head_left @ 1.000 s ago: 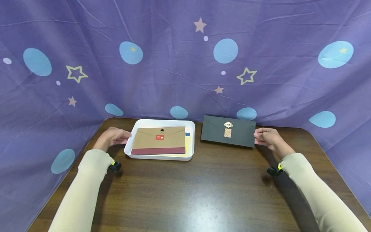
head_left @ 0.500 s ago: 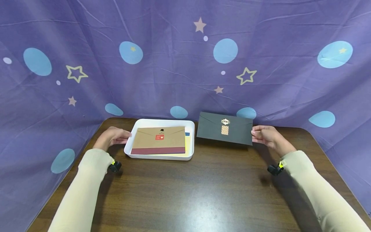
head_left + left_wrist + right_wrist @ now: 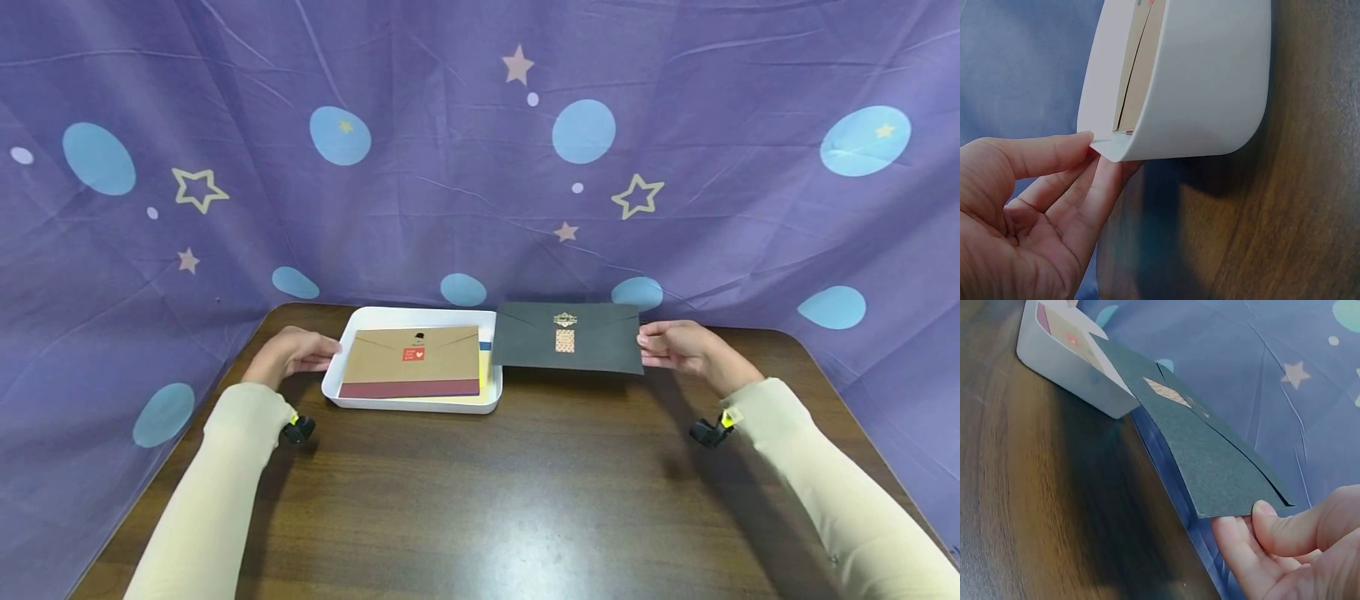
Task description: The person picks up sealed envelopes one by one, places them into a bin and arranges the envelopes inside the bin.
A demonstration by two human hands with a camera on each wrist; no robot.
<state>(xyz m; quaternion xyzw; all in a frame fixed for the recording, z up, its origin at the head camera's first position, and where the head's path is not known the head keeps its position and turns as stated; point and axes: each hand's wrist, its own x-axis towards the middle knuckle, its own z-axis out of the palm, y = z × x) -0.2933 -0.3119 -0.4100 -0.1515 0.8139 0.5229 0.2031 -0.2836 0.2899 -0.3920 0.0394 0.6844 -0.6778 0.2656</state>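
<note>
My left hand (image 3: 294, 354) pinches the left rim of a white tray (image 3: 420, 406), thumb on top and fingers beneath in the left wrist view. Inside the tray lies a tan envelope (image 3: 405, 360) with a maroon lower band and a red sticker. A yellow envelope (image 3: 484, 371) with a blue patch shows partly from under it. By its right end, my right hand (image 3: 686, 350) pinches a black envelope (image 3: 600, 337) bearing a gold emblem and a patterned sticker. This envelope hangs above the table, its left edge overlapping the tray's right rim.
A brown wooden table (image 3: 480, 483) carries the tray near its back edge. Behind and at the sides hangs a purple curtain (image 3: 450, 208) printed with stars and blue dots. Both wrists wear small black cameras.
My right hand has lifted the black envelope and carried it left, from beside the tray to over its right rim. The left hand and the tray have stayed in place.
</note>
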